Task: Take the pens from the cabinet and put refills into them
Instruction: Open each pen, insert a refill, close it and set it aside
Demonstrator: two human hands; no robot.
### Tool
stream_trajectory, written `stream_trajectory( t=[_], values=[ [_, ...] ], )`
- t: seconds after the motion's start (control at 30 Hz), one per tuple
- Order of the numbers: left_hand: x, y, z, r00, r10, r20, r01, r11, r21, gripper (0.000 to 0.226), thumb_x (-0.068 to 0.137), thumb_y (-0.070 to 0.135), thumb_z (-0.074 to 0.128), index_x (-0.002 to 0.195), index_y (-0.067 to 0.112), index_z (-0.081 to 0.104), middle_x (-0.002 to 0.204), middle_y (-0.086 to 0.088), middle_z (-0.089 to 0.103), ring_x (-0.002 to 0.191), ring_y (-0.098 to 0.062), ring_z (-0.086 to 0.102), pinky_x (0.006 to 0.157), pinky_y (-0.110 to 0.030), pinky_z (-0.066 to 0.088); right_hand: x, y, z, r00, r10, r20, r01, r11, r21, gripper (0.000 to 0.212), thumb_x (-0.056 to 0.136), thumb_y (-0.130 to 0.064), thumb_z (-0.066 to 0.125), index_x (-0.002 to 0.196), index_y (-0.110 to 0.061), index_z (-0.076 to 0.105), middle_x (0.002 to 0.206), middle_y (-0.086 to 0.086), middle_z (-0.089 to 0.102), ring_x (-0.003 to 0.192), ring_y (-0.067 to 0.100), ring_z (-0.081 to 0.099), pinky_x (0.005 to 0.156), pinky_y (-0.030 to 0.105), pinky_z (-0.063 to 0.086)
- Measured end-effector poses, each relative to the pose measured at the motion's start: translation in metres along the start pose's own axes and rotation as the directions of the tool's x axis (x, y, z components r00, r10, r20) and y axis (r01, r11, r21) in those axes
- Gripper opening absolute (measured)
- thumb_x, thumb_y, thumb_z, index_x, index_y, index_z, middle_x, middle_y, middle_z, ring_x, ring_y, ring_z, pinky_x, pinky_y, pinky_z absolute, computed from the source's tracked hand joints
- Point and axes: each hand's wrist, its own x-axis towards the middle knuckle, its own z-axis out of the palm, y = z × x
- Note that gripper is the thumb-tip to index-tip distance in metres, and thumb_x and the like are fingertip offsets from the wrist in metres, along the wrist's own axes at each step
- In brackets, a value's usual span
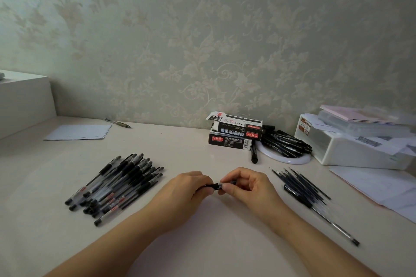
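Both hands meet at the middle of a pale desk (pixel 202 243), curled around a single black pen (pixel 216 186) held level between them: the left hand (pixel 190 189) wraps its fingers around one end while the right hand (pixel 242 184) pinches the other end between thumb and forefinger, the two sets of fingertips nearly touching. At far left, a white cabinet block (pixel 24 101) stands against the floral wallpaper (pixel 202 29), with a sheet of paper (pixel 78 132) and a lone pen (pixel 118 122) lying near the wall beside it. A heap of capped black pens (pixel 114 186) lies fanned out on the desk to the left of the hands. Behind the hands, two black pen boxes (pixel 235 134) are stacked against the wall, the upper one with its flap open. Just right of the boxes, more black pens (pixel 286 141) are piled on a white round plate (pixel 290 159). A bundle of thin dark refills (pixel 301 184) lies to the right of the right hand, with one clear pen barrel (pixel 337 227) stretching toward the desk's near edge. At far right, a white plastic container (pixel 351 148) topped with papers and a pink booklet (pixel 358 114) sits above loose sheets (pixel 382 186).
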Motion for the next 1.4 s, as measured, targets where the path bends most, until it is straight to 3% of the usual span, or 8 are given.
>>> stream_trajectory(
  t=[0.17,0.43,0.6,0.73,0.93,1.17,1.4],
  values=[
    [0.000,0.002,0.000,1.000,0.006,0.005,-0.006,1.000,-0.007,0.018,0.098,0.027,0.050,0.100,0.023,0.067,0.084,0.005,0.058,0.078,-0.010,0.052,0.071,-0.030,0.042,0.000,0.000,-0.001,1.000,0.005,0.012,-0.005,1.000,0.007,0.005,0.087,-0.013,0.072,0.092,-0.016,0.072,0.084,0.008,0.077,0.086,0.019,0.072,0.080,0.021,0.051],
    [0.000,0.001,0.000,0.999,-0.007,-0.038,0.006,1.000,-0.013,0.019,0.098,0.030,0.049,0.100,0.025,0.067,0.084,0.005,0.058,0.077,-0.010,0.052,0.069,-0.028,0.041,0.000,-0.002,0.002,1.000,-0.024,-0.001,0.024,0.999,-0.029,0.007,0.090,-0.014,0.069,0.096,-0.017,0.070,0.085,0.004,0.076,0.084,0.016,0.070,0.079,0.020,0.051],
    [0.000,0.003,-0.006,0.988,-0.033,-0.149,0.032,0.999,-0.007,0.016,0.096,0.031,0.053,0.101,0.026,0.068,0.083,0.010,0.053,0.071,-0.008,0.052,0.067,-0.028,0.043,0.002,0.003,0.007,0.998,-0.018,-0.058,0.014,0.997,-0.074,0.016,0.094,-0.028,0.064,0.109,-0.029,0.061,0.091,0.000,0.074,0.086,0.025,0.065,0.084,0.032,0.053],
    [0.001,-0.005,-0.027,0.933,-0.157,-0.324,0.195,0.977,0.088,0.016,0.095,0.028,0.054,0.102,0.021,0.067,0.088,0.007,0.048,0.070,-0.016,0.054,0.066,-0.037,0.048,0.003,0.004,0.003,0.993,-0.010,-0.120,0.001,0.997,-0.072,0.016,0.094,-0.032,0.062,0.109,-0.029,0.061,0.091,-0.001,0.073,0.078,0.015,0.065,0.080,0.029,0.054],
    [-0.003,-0.026,-0.063,0.768,-0.396,-0.504,0.512,0.852,0.110,0.015,0.093,0.023,0.055,0.105,0.020,0.064,0.093,0.001,0.053,0.079,-0.025,0.058,0.068,-0.036,0.048,0.002,0.004,0.004,0.996,-0.012,-0.090,-0.002,0.988,-0.157,0.012,0.094,-0.034,0.061,0.106,-0.031,0.063,0.089,-0.006,0.074,0.078,0.011,0.065,0.081,0.027,0.054],
    [-0.013,-0.049,-0.080,0.637,-0.626,-0.449,0.754,0.628,0.193,0.017,0.093,0.021,0.049,0.101,0.022,0.064,0.099,-0.004,0.053,0.090,-0.028,0.056,0.074,-0.035,0.045,0.001,0.003,0.003,0.996,-0.008,-0.084,-0.007,0.985,-0.172,0.009,0.094,-0.034,0.061,0.102,-0.032,0.064,0.088,-0.005,0.073,0.077,0.006,0.065,0.080,0.024,0.054],
    [-0.013,-0.052,-0.072,0.635,-0.662,-0.398,0.772,0.560,0.301,0.021,0.091,0.016,0.045,0.101,0.020,0.062,0.099,-0.002,0.054,0.091,-0.026,0.052,0.070,-0.032,0.039,0.001,0.002,0.004,0.996,-0.009,-0.093,-0.007,0.985,-0.172,0.007,0.094,-0.029,0.062,0.100,-0.030,0.066,0.088,-0.004,0.073,0.076,0.006,0.063,0.078,0.023,0.053]
  ],
)
